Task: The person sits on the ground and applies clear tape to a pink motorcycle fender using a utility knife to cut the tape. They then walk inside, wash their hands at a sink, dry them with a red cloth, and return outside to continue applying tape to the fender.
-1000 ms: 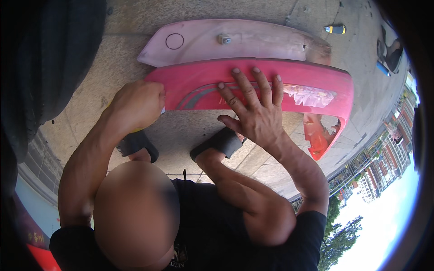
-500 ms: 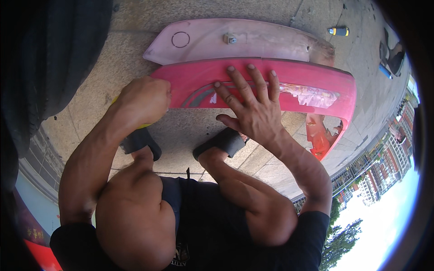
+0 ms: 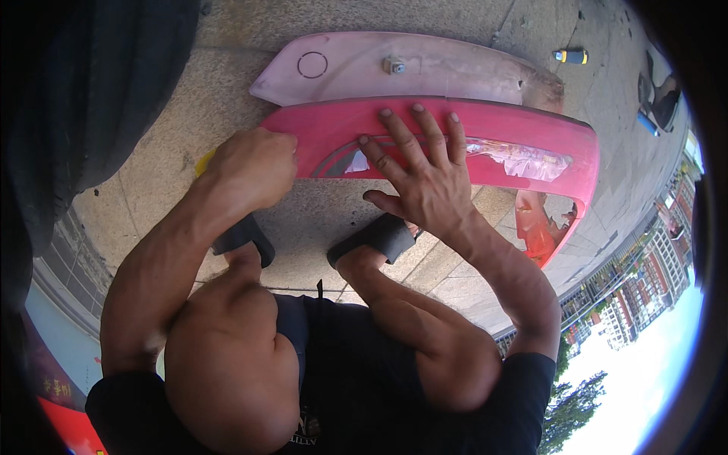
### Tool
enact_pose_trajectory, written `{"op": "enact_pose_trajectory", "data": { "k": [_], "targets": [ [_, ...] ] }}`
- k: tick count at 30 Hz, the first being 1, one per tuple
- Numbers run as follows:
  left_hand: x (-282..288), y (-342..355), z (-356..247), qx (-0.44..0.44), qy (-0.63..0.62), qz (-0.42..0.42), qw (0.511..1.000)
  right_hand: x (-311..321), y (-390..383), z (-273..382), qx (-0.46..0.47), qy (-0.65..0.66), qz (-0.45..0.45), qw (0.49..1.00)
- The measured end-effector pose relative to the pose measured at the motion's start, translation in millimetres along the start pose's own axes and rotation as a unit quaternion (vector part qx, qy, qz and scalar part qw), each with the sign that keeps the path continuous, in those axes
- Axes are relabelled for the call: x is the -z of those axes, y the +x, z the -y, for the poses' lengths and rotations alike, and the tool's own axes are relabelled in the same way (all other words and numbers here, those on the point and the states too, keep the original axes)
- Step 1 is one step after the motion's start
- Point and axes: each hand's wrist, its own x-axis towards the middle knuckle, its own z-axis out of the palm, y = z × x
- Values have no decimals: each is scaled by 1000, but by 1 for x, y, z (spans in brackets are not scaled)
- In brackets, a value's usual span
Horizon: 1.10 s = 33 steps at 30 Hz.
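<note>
A glossy pinkish-red car body panel (image 3: 523, 125) lies across the paving in front of me, a torn, flaking strip (image 3: 523, 159) along its lower middle. My right hand (image 3: 428, 178) rests on it with fingers spread, holding nothing. At the panel's left end my left hand (image 3: 254, 167) is closed in a fist around a yellow thing (image 3: 203, 162). Only a small yellow part of that thing shows beside the hand, so its kind is hidden. Close to my right fingers, a small whitish patch (image 3: 356, 161) shows on a grey curved mark.
Behind the red panel lies a faded pink panel (image 3: 470, 76) with a small metal fitting (image 3: 394, 67). A yellow-and-dark tool (image 3: 570, 57) lies on the paving at far right, near a dark object with a blue part (image 3: 647, 124). A large tyre (image 3: 106, 98) stands at left.
My left hand has shifted slightly right along with the view, and the yellow thing no longer shows below it. The whitish patch looks larger. My right hand stays spread on the panel.
</note>
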Motion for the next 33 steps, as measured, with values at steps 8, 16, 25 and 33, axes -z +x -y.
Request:
{"op": "enact_pose_trajectory", "data": {
  "k": [8, 16, 25, 33],
  "targets": [
    [0, -3, -1, 8, -3, -15, 1000, -4, 2, 4, 9, 5, 19, 1000],
    [0, -4, -3, 31, -9, -17, 999, -7, -2, 8, 4, -3, 37, 999],
    [0, -3, -4, 23, 2, -12, 1000, -5, -21, -1, -16, -37, 56, 998],
    [1, -4, -6, 25, -3, -21, 999, -8, -29, 1, -24, -56, 58, 996]
  ]
}}
